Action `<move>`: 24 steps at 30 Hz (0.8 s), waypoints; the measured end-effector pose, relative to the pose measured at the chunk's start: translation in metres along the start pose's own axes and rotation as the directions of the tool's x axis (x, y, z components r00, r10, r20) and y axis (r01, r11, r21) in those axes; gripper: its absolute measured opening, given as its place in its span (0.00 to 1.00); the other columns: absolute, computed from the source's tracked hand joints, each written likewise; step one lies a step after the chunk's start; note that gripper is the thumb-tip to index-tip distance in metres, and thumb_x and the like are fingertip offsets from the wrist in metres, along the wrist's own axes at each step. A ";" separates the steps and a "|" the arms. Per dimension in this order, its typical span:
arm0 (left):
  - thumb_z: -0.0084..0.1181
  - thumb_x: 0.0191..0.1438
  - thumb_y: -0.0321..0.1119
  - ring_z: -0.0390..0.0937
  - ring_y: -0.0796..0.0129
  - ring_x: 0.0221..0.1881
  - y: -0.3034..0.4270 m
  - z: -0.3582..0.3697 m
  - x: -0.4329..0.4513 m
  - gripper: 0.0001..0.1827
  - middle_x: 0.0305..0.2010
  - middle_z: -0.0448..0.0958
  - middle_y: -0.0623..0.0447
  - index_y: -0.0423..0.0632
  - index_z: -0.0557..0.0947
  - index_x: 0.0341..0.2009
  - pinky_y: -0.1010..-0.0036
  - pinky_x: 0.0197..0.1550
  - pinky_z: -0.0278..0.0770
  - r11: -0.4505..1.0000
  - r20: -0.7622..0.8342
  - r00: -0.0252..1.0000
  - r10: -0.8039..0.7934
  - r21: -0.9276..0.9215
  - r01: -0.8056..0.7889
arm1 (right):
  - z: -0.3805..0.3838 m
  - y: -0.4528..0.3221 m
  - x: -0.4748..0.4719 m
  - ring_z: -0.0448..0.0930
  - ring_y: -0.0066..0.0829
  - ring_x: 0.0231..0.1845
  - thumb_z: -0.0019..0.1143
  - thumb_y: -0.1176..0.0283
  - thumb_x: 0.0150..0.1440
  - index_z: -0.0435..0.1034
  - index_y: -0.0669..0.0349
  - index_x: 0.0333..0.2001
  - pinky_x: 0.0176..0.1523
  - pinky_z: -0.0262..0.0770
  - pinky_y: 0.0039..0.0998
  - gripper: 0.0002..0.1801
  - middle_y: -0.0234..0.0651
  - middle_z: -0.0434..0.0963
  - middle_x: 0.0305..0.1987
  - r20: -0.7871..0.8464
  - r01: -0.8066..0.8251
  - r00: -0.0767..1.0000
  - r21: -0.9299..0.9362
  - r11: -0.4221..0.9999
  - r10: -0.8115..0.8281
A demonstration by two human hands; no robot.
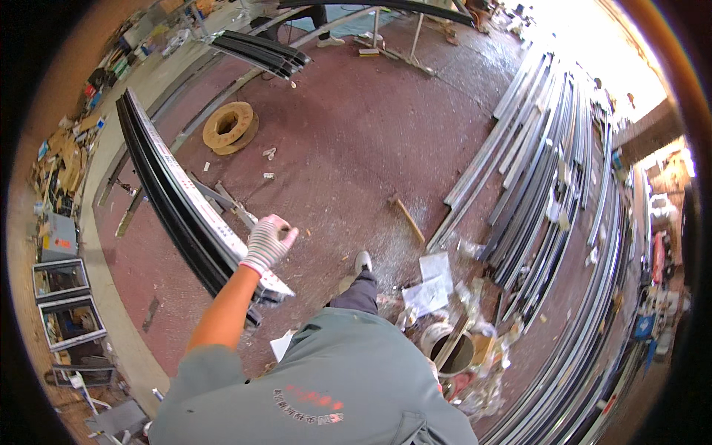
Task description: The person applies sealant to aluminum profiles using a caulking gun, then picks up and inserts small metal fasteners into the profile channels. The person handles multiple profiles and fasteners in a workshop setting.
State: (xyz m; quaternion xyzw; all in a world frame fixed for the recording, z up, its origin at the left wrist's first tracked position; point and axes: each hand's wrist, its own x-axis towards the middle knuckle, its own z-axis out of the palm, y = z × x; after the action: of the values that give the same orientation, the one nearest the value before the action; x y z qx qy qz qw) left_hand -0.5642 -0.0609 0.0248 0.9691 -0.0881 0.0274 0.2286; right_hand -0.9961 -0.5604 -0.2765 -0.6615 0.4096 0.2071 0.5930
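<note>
My left hand [269,242], in a striped knit work glove, is over the near end of a bundle of long black profiles. Its fingers are loosely curled, a gap shows between thumb and fingers, and no object is visible in it. White printed film [192,194] covers the top of the bundle, and the black profiles [161,194] run away to the upper left. Whether the hand touches the film cannot be told. My right hand is out of view, hidden beside my body. A bucket [427,340] with a flat bar in it stands on that side.
A hammer [409,220] lies on the red floor near paper sheets [428,292]. Many long metal profiles [534,222] are piled at the right. A cardboard spool [245,129] and raised black profiles [258,53] are ahead. Another person's leg [321,19] shows at the top.
</note>
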 end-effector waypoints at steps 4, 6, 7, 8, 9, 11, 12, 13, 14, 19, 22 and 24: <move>0.58 0.51 0.52 0.79 0.50 0.43 0.023 0.047 0.072 0.21 0.40 0.80 0.42 0.46 0.85 0.36 0.60 0.50 0.76 0.988 0.325 0.933 -0.154 0.045 0.148 | -0.038 -0.093 0.040 0.79 0.27 0.39 0.57 0.63 0.61 0.76 0.65 0.45 0.48 0.75 0.28 0.16 0.39 0.83 0.38 -0.001 0.095 0.995 -0.158 0.983 -0.096; 0.57 0.52 0.53 0.77 0.49 0.49 0.034 0.058 0.101 0.23 0.47 0.79 0.42 0.46 0.83 0.42 0.61 0.54 0.75 0.992 0.413 0.906 -0.095 -0.038 0.122 | -0.061 -0.152 0.059 0.80 0.28 0.37 0.55 0.64 0.61 0.76 0.65 0.46 0.46 0.75 0.29 0.16 0.38 0.82 0.37 -0.036 0.122 0.990 -0.223 0.967 -0.133; 0.57 0.53 0.52 0.77 0.49 0.50 0.038 0.060 0.112 0.24 0.48 0.78 0.42 0.46 0.83 0.44 0.61 0.54 0.74 0.993 0.418 0.907 -0.054 -0.072 0.093 | -0.066 -0.176 0.065 0.80 0.29 0.37 0.54 0.65 0.61 0.76 0.65 0.46 0.45 0.76 0.30 0.16 0.38 0.82 0.37 -0.003 0.189 0.981 -0.252 0.949 -0.196; 0.57 0.53 0.52 0.76 0.48 0.50 0.041 0.061 0.122 0.23 0.47 0.78 0.41 0.46 0.83 0.44 0.60 0.54 0.74 0.994 0.422 0.906 -0.040 -0.079 0.080 | -0.072 -0.200 0.077 0.79 0.27 0.33 0.54 0.66 0.62 0.75 0.66 0.46 0.40 0.76 0.29 0.15 0.36 0.82 0.35 -0.068 0.181 0.971 -0.421 0.889 -0.230; 0.57 0.53 0.52 0.76 0.48 0.50 0.041 0.060 0.129 0.23 0.47 0.78 0.42 0.46 0.83 0.44 0.60 0.54 0.74 0.989 0.420 0.907 -0.041 -0.113 0.097 | -0.076 -0.221 0.088 0.80 0.27 0.31 0.52 0.67 0.62 0.75 0.66 0.45 0.36 0.77 0.29 0.14 0.39 0.81 0.35 -0.104 0.019 0.994 -0.160 0.987 -0.036; 0.57 0.53 0.51 0.76 0.48 0.50 0.037 0.055 0.139 0.22 0.47 0.78 0.42 0.47 0.83 0.44 0.60 0.54 0.74 0.981 0.382 0.922 -0.064 -0.144 0.128 | -0.073 -0.256 0.109 0.77 0.27 0.25 0.50 0.66 0.63 0.72 0.61 0.44 0.29 0.73 0.32 0.11 0.34 0.79 0.30 -0.189 -0.030 0.982 -0.038 0.999 0.022; 0.58 0.53 0.51 0.77 0.47 0.49 0.031 0.053 0.142 0.22 0.47 0.78 0.42 0.46 0.82 0.42 0.59 0.54 0.74 0.969 0.370 0.926 -0.081 -0.187 0.160 | -0.071 -0.274 0.118 0.78 0.27 0.26 0.50 0.67 0.63 0.72 0.60 0.45 0.29 0.74 0.32 0.10 0.35 0.80 0.30 -0.185 -0.014 0.983 -0.040 0.999 0.006; 0.58 0.52 0.51 0.77 0.47 0.48 0.025 0.052 0.143 0.21 0.45 0.79 0.42 0.46 0.83 0.41 0.59 0.52 0.75 0.973 0.314 0.946 -0.085 -0.177 0.147 | -0.067 -0.291 0.124 0.79 0.30 0.29 0.51 0.67 0.63 0.75 0.61 0.44 0.34 0.76 0.33 0.11 0.35 0.81 0.31 -0.170 -0.040 0.985 -0.090 0.995 0.025; 0.59 0.52 0.51 0.77 0.47 0.47 0.017 0.052 0.144 0.21 0.44 0.79 0.41 0.46 0.83 0.40 0.59 0.52 0.75 0.971 0.304 0.946 -0.110 -0.172 0.168 | -0.066 -0.307 0.128 0.79 0.28 0.28 0.51 0.66 0.63 0.74 0.63 0.43 0.33 0.76 0.31 0.12 0.36 0.80 0.30 -0.050 0.106 0.991 -0.281 0.954 -0.125; 0.60 0.51 0.51 0.78 0.47 0.45 -0.025 0.056 0.138 0.21 0.42 0.79 0.41 0.45 0.83 0.38 0.59 0.50 0.76 0.932 0.264 0.920 -0.290 -0.139 0.334 | -0.030 -0.375 0.172 0.79 0.26 0.29 0.54 0.63 0.61 0.77 0.67 0.42 0.36 0.76 0.29 0.17 0.36 0.81 0.32 0.149 0.165 0.984 -0.564 0.809 -0.098; 0.60 0.51 0.50 0.78 0.48 0.44 -0.043 0.054 0.133 0.21 0.42 0.79 0.41 0.45 0.84 0.38 0.60 0.50 0.76 0.891 0.214 0.891 -0.400 -0.137 0.433 | 0.000 -0.408 0.229 0.80 0.27 0.32 0.55 0.62 0.59 0.78 0.66 0.43 0.38 0.76 0.31 0.17 0.38 0.82 0.32 0.292 0.270 0.950 -0.607 0.747 -0.106; 0.60 0.51 0.50 0.79 0.49 0.44 -0.054 0.049 0.137 0.20 0.41 0.80 0.42 0.45 0.84 0.37 0.60 0.50 0.76 0.828 0.226 0.832 -0.507 -0.140 0.543 | 0.017 -0.437 0.275 0.79 0.25 0.27 0.55 0.62 0.59 0.78 0.66 0.42 0.34 0.75 0.30 0.17 0.36 0.82 0.29 0.380 0.311 0.921 -0.594 0.742 -0.081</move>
State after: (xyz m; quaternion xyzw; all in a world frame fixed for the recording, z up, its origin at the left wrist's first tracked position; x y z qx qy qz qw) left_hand -0.4192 -0.0569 -0.0303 0.9264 0.1600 -0.1330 0.3137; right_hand -0.4892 -0.6427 -0.2201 -0.8198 0.1354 0.3780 0.4083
